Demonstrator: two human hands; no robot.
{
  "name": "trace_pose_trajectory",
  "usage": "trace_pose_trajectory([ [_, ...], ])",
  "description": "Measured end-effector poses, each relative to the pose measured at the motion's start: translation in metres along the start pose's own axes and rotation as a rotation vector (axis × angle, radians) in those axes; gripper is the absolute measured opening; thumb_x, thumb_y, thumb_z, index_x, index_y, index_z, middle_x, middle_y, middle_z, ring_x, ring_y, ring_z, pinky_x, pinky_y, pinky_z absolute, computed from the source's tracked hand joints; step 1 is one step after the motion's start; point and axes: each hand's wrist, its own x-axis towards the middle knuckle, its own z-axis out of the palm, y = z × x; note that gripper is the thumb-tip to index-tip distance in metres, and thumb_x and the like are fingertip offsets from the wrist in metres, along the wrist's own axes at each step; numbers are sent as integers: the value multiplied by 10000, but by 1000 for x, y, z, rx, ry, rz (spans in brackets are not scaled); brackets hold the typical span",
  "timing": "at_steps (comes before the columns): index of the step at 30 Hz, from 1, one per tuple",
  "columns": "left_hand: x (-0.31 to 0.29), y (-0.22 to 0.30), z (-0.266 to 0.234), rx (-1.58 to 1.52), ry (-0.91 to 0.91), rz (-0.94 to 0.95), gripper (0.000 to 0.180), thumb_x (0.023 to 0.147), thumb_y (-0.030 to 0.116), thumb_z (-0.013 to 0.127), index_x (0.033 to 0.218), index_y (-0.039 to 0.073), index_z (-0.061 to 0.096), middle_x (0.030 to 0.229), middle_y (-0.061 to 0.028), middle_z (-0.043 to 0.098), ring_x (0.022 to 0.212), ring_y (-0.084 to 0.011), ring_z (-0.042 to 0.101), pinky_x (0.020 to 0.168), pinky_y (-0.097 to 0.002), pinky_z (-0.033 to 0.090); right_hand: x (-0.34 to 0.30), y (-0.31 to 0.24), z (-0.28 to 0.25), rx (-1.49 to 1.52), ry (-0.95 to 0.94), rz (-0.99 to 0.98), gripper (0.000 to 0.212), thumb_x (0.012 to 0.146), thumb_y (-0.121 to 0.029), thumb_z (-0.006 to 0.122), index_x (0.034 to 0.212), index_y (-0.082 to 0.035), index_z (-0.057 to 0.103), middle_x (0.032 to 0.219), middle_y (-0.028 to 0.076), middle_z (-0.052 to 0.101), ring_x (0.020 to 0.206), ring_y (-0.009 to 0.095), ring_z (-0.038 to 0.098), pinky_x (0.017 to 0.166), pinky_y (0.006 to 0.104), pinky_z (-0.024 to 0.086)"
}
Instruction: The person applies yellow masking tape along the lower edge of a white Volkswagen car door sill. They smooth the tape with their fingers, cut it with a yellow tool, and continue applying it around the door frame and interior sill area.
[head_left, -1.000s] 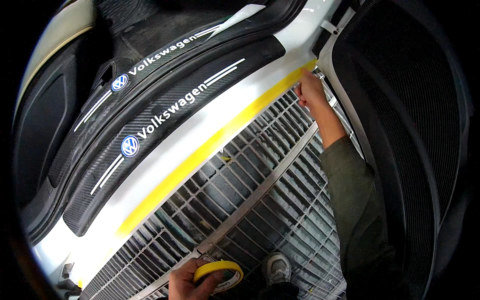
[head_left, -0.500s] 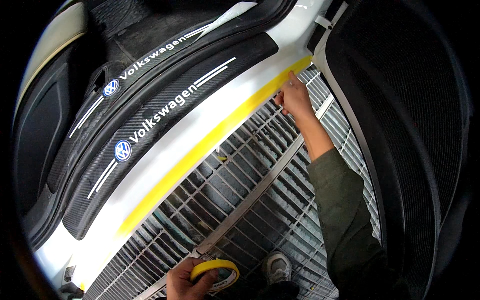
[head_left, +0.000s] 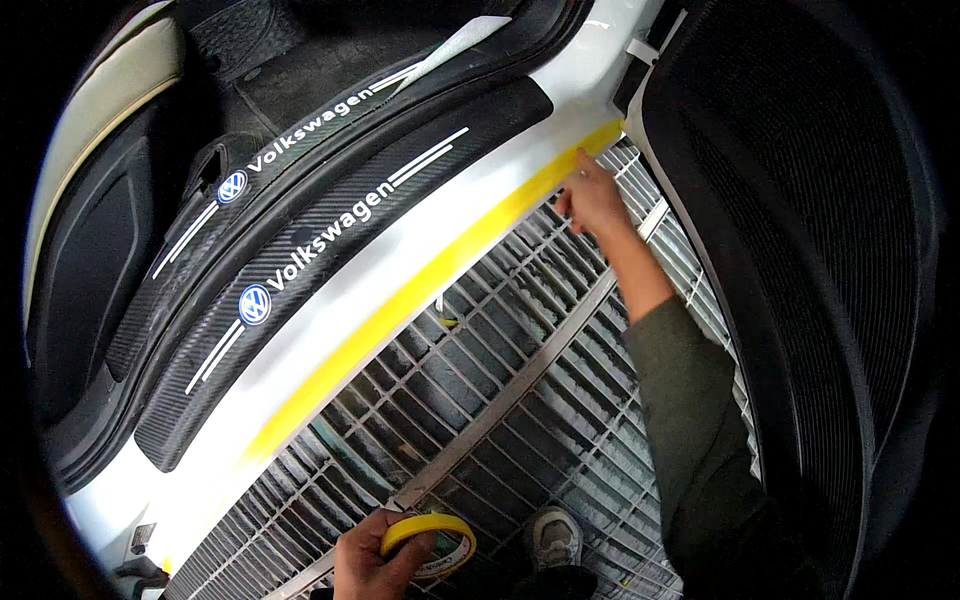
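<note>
A long strip of yellow masking tape (head_left: 405, 307) runs along the outer edge of the white car door sill (head_left: 350, 285). My right hand (head_left: 598, 200) touches the strip near its far right end. Its index finger is stretched out onto the tape, the other fingers are bent, and nothing shows in its grasp. Low in the picture, my left hand (head_left: 372, 558) is closed round a roll of yellow masking tape (head_left: 452, 524), with fingers through the ring. The roll hangs over the floor grating, away from the sill.
Black carbon-patterned sill guards (head_left: 330, 240) cover the inner sill. An open door (head_left: 800, 250) with dark trim stands on the right. Metal floor grating (head_left: 500, 400) lies below, with my shoe (head_left: 555, 540) on it. A car seat (head_left: 110, 110) is at upper left.
My right hand has shifted very slightly at the strip's far end, its finger still on the tape. The view has moved a little; my left hand keeps the roll.
</note>
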Motion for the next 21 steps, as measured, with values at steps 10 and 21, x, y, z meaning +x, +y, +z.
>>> trace_pose_trajectory([
  [10, -12, 7, 0, 117, 92, -93, 163, 898, 119, 699, 948, -21, 633, 708, -10, 593, 611, -68, 525, 560, -242, 407, -213, -33, 118, -129, -452, -580, 733, 968, -99, 465, 1461, 187, 3, 546, 31, 569, 455, 173, 562, 454, 312, 495],
  [21, -32, 7, -28, -125, 233, 61, 136, 930, 95, 676, 982, -19, 622, 763, -10, 616, 600, -39, 517, 529, -188, 384, -314, -7, 131, 805, -1174, -40, 461, 1075, -347, 370, 1337, 2, 517, 964, 87, 648, 877, 132, 636, 774, 289, 513],
])
